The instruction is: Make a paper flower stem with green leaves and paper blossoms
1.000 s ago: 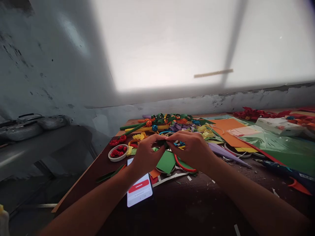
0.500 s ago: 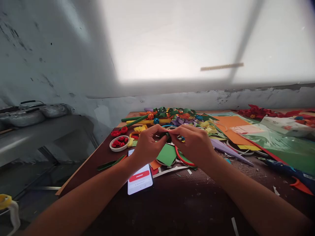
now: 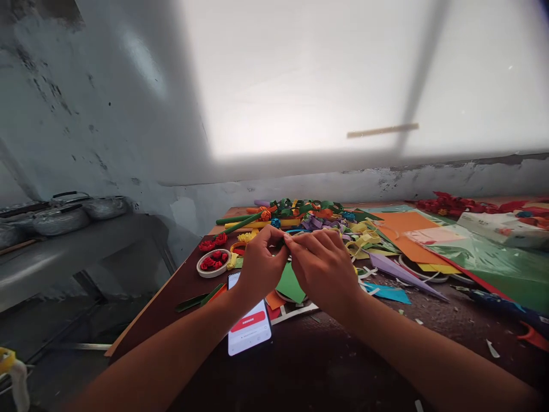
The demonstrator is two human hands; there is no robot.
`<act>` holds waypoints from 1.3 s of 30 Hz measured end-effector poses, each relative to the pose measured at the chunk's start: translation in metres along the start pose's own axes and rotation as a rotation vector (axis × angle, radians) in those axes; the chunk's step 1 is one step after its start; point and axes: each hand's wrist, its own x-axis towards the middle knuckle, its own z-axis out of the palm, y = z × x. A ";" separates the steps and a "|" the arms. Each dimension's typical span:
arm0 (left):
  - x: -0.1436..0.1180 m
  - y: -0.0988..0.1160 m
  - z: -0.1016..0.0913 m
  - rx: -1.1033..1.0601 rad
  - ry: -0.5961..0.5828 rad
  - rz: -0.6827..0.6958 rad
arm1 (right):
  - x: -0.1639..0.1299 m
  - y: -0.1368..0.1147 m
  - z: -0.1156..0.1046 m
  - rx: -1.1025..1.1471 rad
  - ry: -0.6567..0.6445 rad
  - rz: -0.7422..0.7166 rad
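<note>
My left hand [image 3: 262,262] and my right hand [image 3: 325,268] meet above the table, fingertips pressed together. Between them is a small dark green paper piece [image 3: 281,242], mostly hidden by the fingers. The left thumb and forefinger form a loop around it, and the right fingers pinch at its top. Beneath the hands lies a green paper sheet [image 3: 291,284]. A lit phone [image 3: 251,335] rests under my left wrist. To its left, a white tape roll [image 3: 213,273] encloses several red paper roses [image 3: 214,260].
Curled paper strips [image 3: 326,223] and rolled paper tubes [image 3: 240,219] pile up at the back. On the right lie orange sheets [image 3: 398,223], a purple paper cone [image 3: 405,274], a blue paper piece [image 3: 390,293], scissors [image 3: 534,336] and a tissue pack [image 3: 501,229]. Wrapped pots [image 3: 60,220] stand on a side bench.
My right hand has shifted left and rolled over, its back now showing more and its fingers closer to the left hand. The whole scene sits slightly lower and further right in view.
</note>
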 end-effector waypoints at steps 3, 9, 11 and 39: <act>0.002 -0.002 -0.003 -0.109 0.013 0.032 | 0.001 0.002 -0.003 0.155 0.035 0.047; 0.001 -0.002 -0.004 -0.126 -0.045 0.036 | 0.002 0.008 -0.002 0.191 0.092 0.081; 0.001 -0.003 -0.002 -0.106 -0.089 0.020 | 0.002 0.009 0.002 0.155 0.080 0.083; 0.001 -0.004 0.003 -0.077 -0.156 -0.066 | 0.006 0.008 0.000 -0.170 0.027 -0.047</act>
